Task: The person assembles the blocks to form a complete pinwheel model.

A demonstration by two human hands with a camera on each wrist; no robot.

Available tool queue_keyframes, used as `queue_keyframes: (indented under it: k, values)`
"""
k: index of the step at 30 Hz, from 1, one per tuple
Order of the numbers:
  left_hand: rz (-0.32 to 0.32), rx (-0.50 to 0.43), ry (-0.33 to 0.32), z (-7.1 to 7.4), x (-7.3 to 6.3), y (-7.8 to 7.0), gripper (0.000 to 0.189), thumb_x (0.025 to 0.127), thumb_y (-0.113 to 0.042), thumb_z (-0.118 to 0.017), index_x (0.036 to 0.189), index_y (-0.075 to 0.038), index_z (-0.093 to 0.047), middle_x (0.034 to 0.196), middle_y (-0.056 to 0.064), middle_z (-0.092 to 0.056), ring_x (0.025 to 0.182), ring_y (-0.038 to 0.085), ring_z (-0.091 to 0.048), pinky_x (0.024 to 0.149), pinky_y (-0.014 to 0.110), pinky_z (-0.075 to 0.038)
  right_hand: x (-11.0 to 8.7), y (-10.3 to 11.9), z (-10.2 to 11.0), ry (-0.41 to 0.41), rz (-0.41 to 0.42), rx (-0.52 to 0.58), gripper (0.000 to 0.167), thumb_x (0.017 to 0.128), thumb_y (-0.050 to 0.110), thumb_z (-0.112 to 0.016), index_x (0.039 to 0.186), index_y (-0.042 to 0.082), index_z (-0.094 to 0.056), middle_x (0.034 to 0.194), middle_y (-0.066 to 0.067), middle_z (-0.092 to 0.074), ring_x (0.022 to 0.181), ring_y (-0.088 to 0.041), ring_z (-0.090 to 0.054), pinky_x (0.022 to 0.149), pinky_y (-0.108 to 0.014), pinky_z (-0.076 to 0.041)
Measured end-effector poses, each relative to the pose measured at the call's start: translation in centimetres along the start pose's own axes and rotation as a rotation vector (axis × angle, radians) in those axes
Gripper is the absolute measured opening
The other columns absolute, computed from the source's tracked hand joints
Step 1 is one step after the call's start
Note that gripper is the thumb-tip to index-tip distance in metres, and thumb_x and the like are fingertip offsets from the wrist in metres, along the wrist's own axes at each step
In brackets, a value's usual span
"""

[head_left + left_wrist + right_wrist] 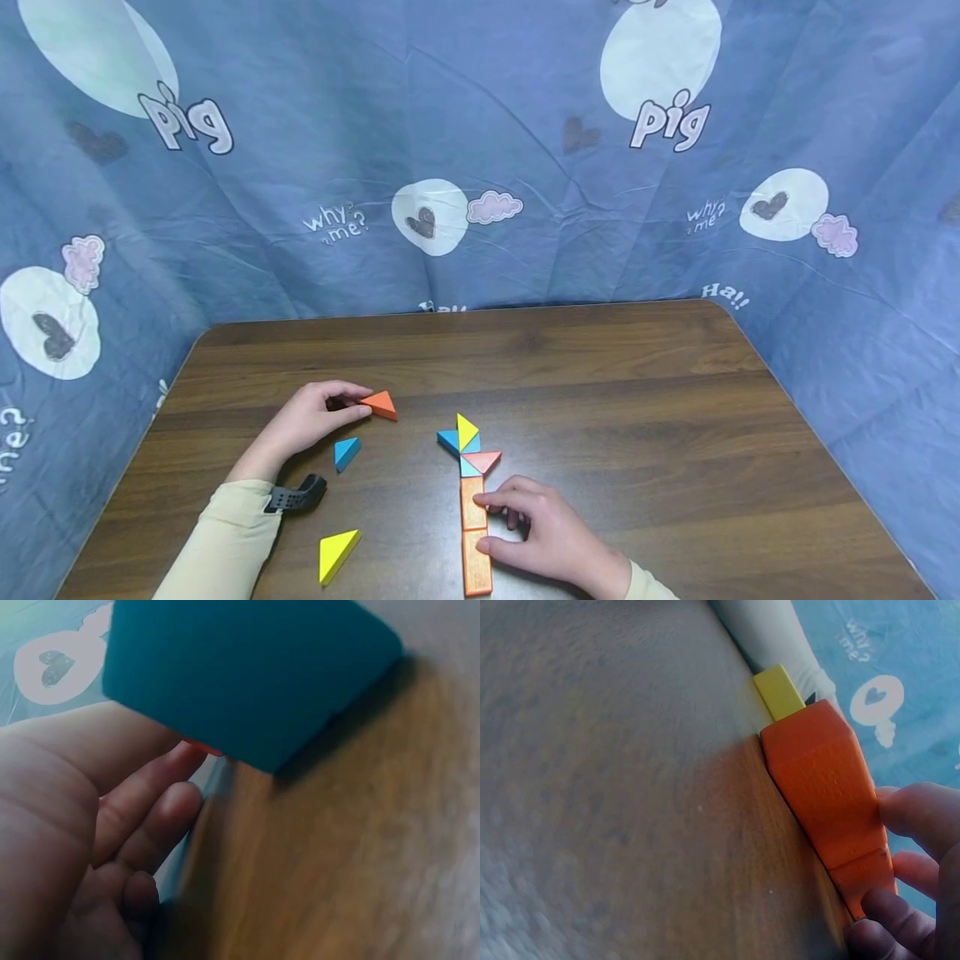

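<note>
My left hand [315, 421] pinches an orange triangular block [382, 405] between thumb and fingers at the table's left; only a sliver of it shows in the left wrist view, behind a large blue block [247, 675]. My right hand [551, 533] rests its fingertips on two orange rectangular blocks, the index finger at the upper one [472, 504] and the thumb at the lower one [477, 571]. They lie end to end in a column. Above them sit a pink triangle [483, 461], a yellow triangle [466, 431] and several blue triangles [447, 440].
A loose blue triangle [347, 452] lies just below my left hand, and a larger yellow triangle [337, 554] is nearer the front. The brown wooden table [675, 417] reaches back to a blue printed cloth [495, 108].
</note>
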State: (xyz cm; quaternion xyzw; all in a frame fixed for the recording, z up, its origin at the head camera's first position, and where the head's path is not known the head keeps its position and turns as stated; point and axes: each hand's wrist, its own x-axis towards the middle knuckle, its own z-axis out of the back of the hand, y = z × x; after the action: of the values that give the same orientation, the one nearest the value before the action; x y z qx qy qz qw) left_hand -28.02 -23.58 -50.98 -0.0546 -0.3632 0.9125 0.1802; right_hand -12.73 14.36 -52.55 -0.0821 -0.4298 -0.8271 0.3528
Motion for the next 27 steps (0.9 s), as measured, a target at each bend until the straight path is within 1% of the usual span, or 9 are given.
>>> queue_keyframes:
  k: [4, 6, 13, 18, 24, 27]
  values:
    - [0.004, 0.013, -0.011, -0.02, -0.1, -0.19, 0.036, 0.088, -0.049, -0.072, 0.115, -0.024, -0.074, 0.1, -0.009, -0.069, 0.088, 0.013, -0.061, 0.079, 0.039, -0.05, 0.04, 0.04, -0.01, 0.0, 0.006, -0.001, 0.041, 0.083, 0.031, -0.081, 0.12, 0.018, -0.07, 0.098, 0.011, -0.063, 0.072, 0.0, -0.053, 0.063, -0.012, -0.043]
    - [0.017, 0.017, -0.024, -0.02, -0.11, -0.29, 0.035, 0.087, -0.05, -0.072, 0.112, -0.026, -0.075, 0.1, -0.009, -0.07, 0.088, 0.013, -0.061, 0.08, 0.04, -0.051, 0.05, 0.09, -0.01, 0.003, 0.001, 0.003, 0.041, 0.083, 0.031, -0.081, 0.121, 0.018, -0.07, 0.098, 0.011, -0.063, 0.072, 0.0, -0.053, 0.063, -0.012, -0.043]
    - [0.009, 0.023, -0.046, -0.09, -0.12, -0.19, 0.033, 0.088, -0.05, -0.071, 0.109, -0.026, -0.077, 0.101, -0.008, -0.071, 0.093, 0.014, -0.063, 0.083, 0.043, -0.051, 0.02, 0.17, 0.02, 0.006, -0.016, 0.008, 0.041, 0.083, 0.031, -0.081, 0.12, 0.019, -0.07, 0.097, 0.011, -0.062, 0.072, 0.0, -0.053, 0.063, -0.012, -0.043]
    - [0.017, -0.002, -0.069, -0.02, -0.19, 0.05, 0.034, 0.086, -0.054, -0.07, 0.106, -0.027, -0.077, 0.102, -0.008, -0.072, 0.094, 0.015, -0.063, 0.083, 0.043, -0.051, 0.03, 0.2, 0.04, 0.007, -0.015, 0.002, 0.04, 0.083, 0.032, -0.081, 0.12, 0.019, -0.07, 0.097, 0.011, -0.062, 0.071, 0.0, -0.053, 0.063, -0.012, -0.043]
    - [0.045, -0.045, -0.077, 0.31, -0.43, 0.07, 0.038, 0.084, -0.059, -0.069, 0.107, -0.03, -0.077, 0.104, -0.008, -0.071, 0.096, 0.015, -0.063, 0.082, 0.041, -0.051, 0.06, 0.24, 0.1, 0.005, -0.011, -0.006, 0.04, 0.084, 0.033, -0.08, 0.12, 0.019, -0.07, 0.097, 0.012, -0.062, 0.071, 0.001, -0.053, 0.063, -0.013, -0.043]
    - [0.058, -0.053, -0.099, 0.7, -0.93, -0.02, 0.039, 0.084, -0.059, -0.069, 0.109, -0.029, -0.077, 0.105, -0.008, -0.071, 0.095, 0.015, -0.063, 0.08, 0.04, -0.052, 0.09, 0.19, 0.02, 0.004, -0.006, -0.007, 0.04, 0.084, 0.032, -0.08, 0.12, 0.019, -0.07, 0.097, 0.011, -0.062, 0.071, 0.001, -0.053, 0.064, -0.012, -0.043]
